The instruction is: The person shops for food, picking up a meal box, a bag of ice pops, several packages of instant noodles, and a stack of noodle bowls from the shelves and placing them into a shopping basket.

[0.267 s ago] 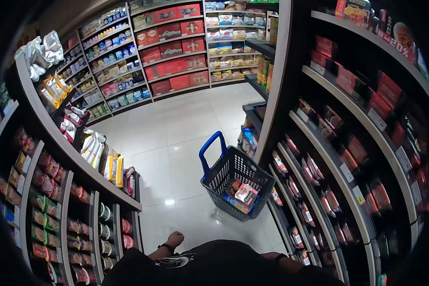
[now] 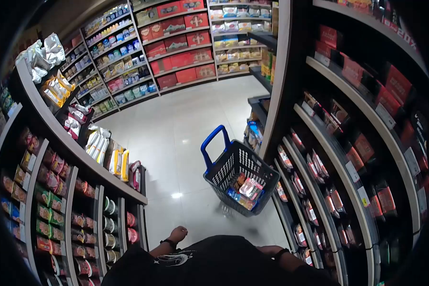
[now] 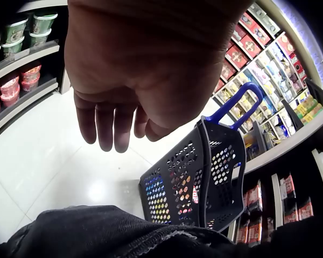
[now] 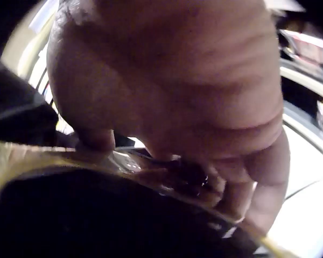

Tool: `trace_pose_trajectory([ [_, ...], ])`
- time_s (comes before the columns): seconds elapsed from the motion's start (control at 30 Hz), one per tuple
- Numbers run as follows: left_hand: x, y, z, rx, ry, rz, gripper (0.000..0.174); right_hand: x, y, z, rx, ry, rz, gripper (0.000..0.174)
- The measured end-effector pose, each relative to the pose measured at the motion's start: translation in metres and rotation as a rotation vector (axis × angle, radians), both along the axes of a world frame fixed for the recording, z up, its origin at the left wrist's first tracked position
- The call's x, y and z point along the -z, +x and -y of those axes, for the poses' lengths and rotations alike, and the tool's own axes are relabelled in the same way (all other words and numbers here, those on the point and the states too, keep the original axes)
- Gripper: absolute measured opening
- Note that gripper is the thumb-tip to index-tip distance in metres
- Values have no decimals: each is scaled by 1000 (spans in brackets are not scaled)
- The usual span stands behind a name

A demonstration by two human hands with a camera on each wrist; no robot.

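My left hand (image 2: 178, 234) hangs at my side above the floor, its fingers relaxed and holding nothing in the left wrist view. Ahead and to the right stands a dark grey perforated shopping basket (image 2: 217, 189) with a blue handle (image 3: 234, 106). In it lie a red-and-white pack (image 2: 251, 188) and blue packaging (image 2: 234, 194). My right hand (image 4: 172, 80) curls its fingers round a dark package (image 4: 97, 215) with a yellowish edge and glossy clear plastic; I cannot tell its kind. In the head view the right hand is partly hidden beside the black shirt.
Shelves of cup and bowl foods (image 2: 83, 221) line the left side. On the right, curved shelves (image 2: 341, 152) hold red boxes and packs. Red gift boxes (image 2: 178, 59) fill the far wall shelves. Pale tiled floor (image 2: 171, 143) runs between them.
The view has shifted slightly, with the basket and shelves now a little further right. My left hand shows slightly higher and further right, and more of my right hand appears beside the shirt.
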State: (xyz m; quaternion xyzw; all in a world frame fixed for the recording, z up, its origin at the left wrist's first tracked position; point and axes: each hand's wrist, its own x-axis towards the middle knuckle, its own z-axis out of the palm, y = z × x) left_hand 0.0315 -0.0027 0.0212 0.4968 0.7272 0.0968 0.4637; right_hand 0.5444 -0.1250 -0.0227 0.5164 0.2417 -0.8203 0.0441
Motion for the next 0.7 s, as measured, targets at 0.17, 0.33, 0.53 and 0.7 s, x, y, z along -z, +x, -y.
trace_pose_trajectory([
  [0.17,10,0,2,45,34,-101,33,-114,-4,-17,217,46,177,48],
  [0.33,-7,6,11,41,-10,-101,32,-47,-11,-26,25,88,34,46],
  [0.53,4,4,-12,-15,-74,-26,29,-115,-31,-75,-261,178,73,60],
  [0.7,21,1,-136,70,256,45,27,7,-43,-74,-348,727,29,44],
])
